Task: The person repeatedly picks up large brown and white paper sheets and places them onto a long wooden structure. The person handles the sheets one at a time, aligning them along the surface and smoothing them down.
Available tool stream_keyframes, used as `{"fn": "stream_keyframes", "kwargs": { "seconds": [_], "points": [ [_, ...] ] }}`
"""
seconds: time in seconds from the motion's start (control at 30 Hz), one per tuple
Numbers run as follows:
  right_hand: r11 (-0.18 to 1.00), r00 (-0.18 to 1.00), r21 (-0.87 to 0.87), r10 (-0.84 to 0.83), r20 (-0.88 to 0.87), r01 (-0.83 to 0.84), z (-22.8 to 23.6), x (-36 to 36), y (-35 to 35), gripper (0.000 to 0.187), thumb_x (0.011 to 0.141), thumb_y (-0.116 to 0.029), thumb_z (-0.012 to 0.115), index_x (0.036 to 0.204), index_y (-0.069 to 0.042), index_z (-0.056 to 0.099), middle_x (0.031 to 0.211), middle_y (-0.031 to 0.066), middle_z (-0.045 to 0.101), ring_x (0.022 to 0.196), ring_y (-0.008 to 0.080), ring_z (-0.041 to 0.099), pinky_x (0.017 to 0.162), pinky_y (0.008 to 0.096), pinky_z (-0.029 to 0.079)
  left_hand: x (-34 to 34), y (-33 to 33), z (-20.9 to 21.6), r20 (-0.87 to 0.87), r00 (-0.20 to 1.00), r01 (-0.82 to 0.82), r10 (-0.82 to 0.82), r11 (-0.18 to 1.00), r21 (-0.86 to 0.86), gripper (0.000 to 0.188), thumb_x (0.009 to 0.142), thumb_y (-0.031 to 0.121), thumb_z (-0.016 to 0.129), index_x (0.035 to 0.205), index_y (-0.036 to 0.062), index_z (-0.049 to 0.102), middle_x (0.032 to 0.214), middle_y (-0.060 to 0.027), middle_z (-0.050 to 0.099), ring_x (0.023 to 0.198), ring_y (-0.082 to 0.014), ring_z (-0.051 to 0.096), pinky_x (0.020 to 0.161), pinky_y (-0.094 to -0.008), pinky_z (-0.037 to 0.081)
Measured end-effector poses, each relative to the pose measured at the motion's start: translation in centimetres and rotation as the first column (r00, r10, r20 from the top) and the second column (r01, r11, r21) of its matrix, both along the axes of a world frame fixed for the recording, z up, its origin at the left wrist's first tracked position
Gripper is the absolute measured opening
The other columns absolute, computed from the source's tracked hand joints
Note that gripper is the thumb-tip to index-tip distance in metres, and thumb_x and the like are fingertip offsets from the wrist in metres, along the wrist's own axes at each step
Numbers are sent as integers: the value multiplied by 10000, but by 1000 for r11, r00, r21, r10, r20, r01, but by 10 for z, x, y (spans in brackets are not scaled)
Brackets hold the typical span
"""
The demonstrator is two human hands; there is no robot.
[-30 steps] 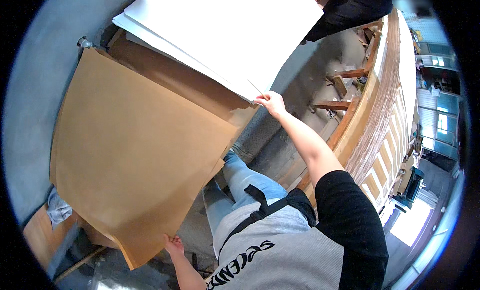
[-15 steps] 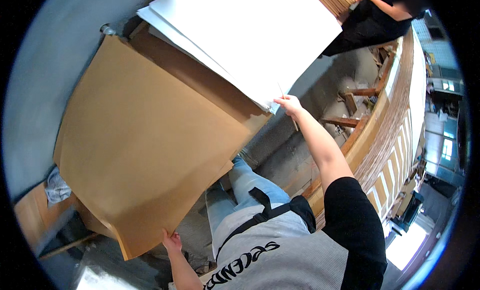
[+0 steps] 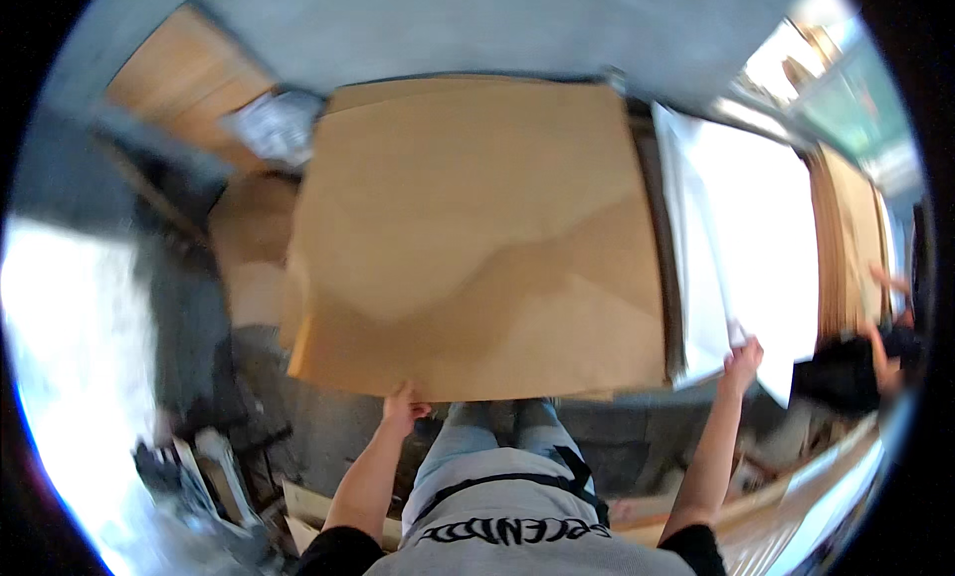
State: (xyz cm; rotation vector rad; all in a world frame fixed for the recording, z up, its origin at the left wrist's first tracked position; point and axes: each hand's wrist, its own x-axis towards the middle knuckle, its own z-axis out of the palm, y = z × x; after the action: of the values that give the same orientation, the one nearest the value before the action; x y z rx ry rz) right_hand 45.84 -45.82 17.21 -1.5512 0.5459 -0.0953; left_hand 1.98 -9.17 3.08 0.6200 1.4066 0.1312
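A broad stack of brown paper sheets [image 3: 477,218] lies in front of me. My left hand [image 3: 404,409] is closed at its near edge, fingers bent against the top sheet's rim. To the right is a stack of white sheets [image 3: 761,228], its top sheet partly lifted and creased. My right hand [image 3: 742,361] pinches the near edge of a white sheet, arm stretched out to the right. The thin stick seen in that hand before cannot be made out now; the picture is somewhat blurred.
Farther right, another person [image 3: 875,347] reaches toward a brown stack [image 3: 841,238]. A wooden board [image 3: 189,79] and a crumpled grey-white bundle [image 3: 279,128] are at the far left. A long wooden structure [image 3: 796,486] lies near right, and clutter [image 3: 214,486] near left.
My view has turned left, bringing the brown stack to the middle. My right hand now grips a white sheet's edge; my left hand is farther along the brown sheet's near edge, away from its corner.
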Motion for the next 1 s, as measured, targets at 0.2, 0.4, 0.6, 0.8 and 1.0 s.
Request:
{"fn": "stream_keyframes", "kwargs": {
  "seconds": [0.2, 0.4, 0.6, 0.8, 1.0],
  "points": [
    [921, 934, 168, 336, 118, -353, 37, -126, 212, 209, 839, -290, 532, 979, -166, 436, 743, -44, 430, 585, 21, 392, 417, 147, 291, -1, -15, -2, 143, 985, -93, 95, 995, -22, 238, 839, 343, 526, 884, 113, 478, 566, -61, 486, 390, -176, 461, 331, -300, 332],
    [434, 434, 18, 899, 59, -901, -36, -265, 351, 184, 887, -281, 458, 958, -113, 434, 714, -17, 442, 566, 62, 398, 473, 196, 333, -8, -16, -12, 212, 971, -108, 109, 994, -16, 264, 842, 358, 518, 798, 100, 483, 491, -35, 416, 357, -163, 397, 333, -294, 305],
    [111, 109, -170, 994, 23, -979, -69, -349, 407, 168, 886, -205, 447, 884, -39, 425, 659, 113, 469, 603, 238, 488, 570, 347, 398, -11, -10, -15, 290, 952, -67, 93, 993, -99, 210, 842, 324, 507, 801, 119, 491, 516, -27, 429, 383, -158, 408, 350, -292, 318],
    [-70, -45, -153, 986, -163, -986, -105, -379, 417, 190, 879, -234, 454, 899, -50, 413, 753, 163, 538, 715, 311, 550, 602, 387, 409, -11, -12, -9, 148, 948, -253, 282, 949, -188, 157, 849, 294, 474, 819, 141, 473, 563, -19, 447, 423, -148, 411, 367, -290, 318],
    [-76, -113, 193, 975, -191, -978, -117, -368, 400, 234, 856, -247, 502, 924, -24, 518, 779, 148, 615, 671, 230, 615, 583, 334, 475, -8, -4, -6, 146, 989, -5, 26, 990, -138, 176, 858, 300, 417, 816, 135, 460, 591, -19, 459, 414, -146, 417, 379, -273, 303]
  ]
}}
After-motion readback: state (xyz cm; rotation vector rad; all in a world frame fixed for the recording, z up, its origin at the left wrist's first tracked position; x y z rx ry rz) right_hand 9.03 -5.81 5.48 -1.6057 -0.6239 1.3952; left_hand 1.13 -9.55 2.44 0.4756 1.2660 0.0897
